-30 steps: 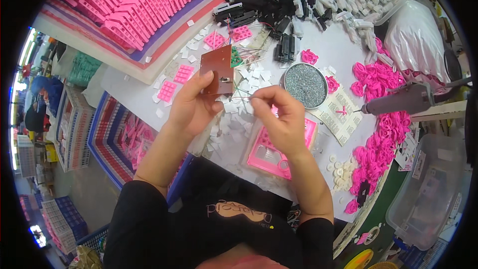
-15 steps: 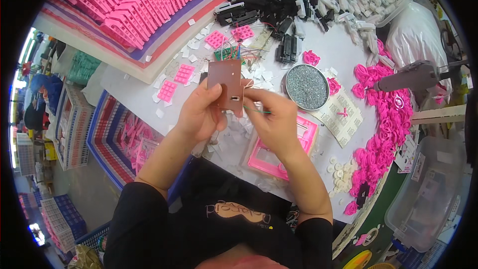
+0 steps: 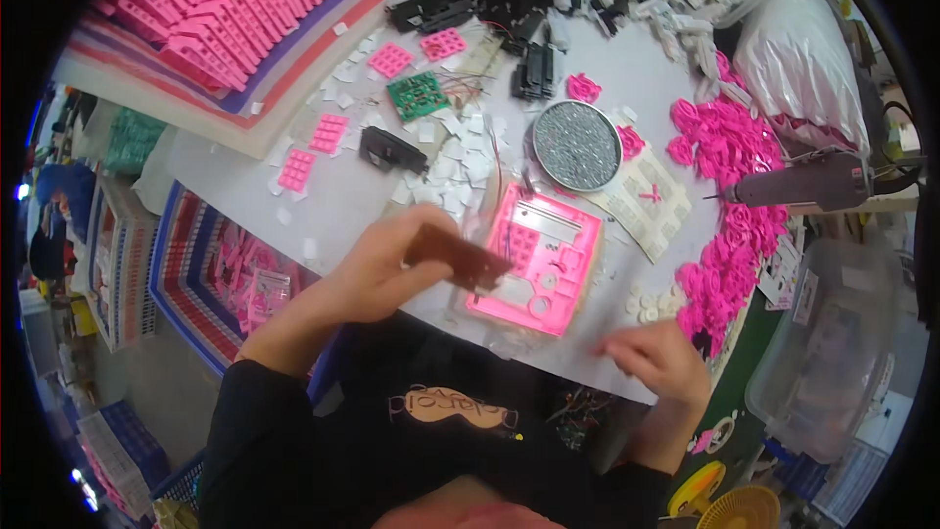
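Observation:
My left hand (image 3: 377,269) grips a brown circuit board (image 3: 452,257) by its left end, tilted over the left edge of a pink plastic case (image 3: 558,312). A pink keypad (image 3: 524,247) lies in the case, which rests open side up on the table. Off to the right, my right hand (image 3: 661,358) is apart from the board, above the table's front edge. Its fingers are bent and smeared by motion, so whether they hold anything cannot be told. Small white discs (image 3: 656,306) lie just beyond it.
Behind the case stands a round tin of screws (image 3: 578,145). A power screwdriver (image 3: 803,186) juts in from the right over pink plastic parts (image 3: 729,255). A green circuit board (image 3: 418,95) and a black plastic part (image 3: 394,150) lie farther left. Pink cases (image 3: 211,20) are stacked far left.
The brown board has come down and nearer in my left hand, now seen almost edge-on. My right hand has let go of it and swung right and toward me. The view has shifted slightly.

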The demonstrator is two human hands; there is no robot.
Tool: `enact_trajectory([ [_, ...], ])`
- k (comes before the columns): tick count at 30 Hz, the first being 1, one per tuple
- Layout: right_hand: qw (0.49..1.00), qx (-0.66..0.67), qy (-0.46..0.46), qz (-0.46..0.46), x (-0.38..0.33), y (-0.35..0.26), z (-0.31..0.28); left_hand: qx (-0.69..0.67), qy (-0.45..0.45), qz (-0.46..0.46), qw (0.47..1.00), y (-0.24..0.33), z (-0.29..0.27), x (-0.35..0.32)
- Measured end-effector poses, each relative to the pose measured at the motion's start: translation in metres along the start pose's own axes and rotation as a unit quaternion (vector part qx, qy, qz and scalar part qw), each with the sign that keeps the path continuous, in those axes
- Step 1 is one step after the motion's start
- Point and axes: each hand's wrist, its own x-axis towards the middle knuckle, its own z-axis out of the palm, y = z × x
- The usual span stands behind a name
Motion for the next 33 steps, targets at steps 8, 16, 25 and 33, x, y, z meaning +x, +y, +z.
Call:
enact_trajectory([
  [8, 0.948, -0.107, 0.266, -0.141, -0.033, 0.005, 0.025, 0.077, -0.214, -0.011, 0.974, 0.004, 0.050, 0.015],
  [16, 0.949, -0.047, 0.026, -0.310, 0.045, -0.015, 0.048, 0.026, -0.253, -0.011, 0.967, 0.010, 0.073, 0.013],
  [25, 0.963, 0.064, 0.184, -0.186, 0.087, -0.005, 0.049, -0.204, -0.092, -0.228, 0.948, -0.034, 0.079, -0.034],
  [33, 0.975, -0.037, 0.165, -0.144, 0.152, 0.020, 0.025, -0.126, -0.142, -0.253, 0.949, -0.041, 0.066, -0.046],
])
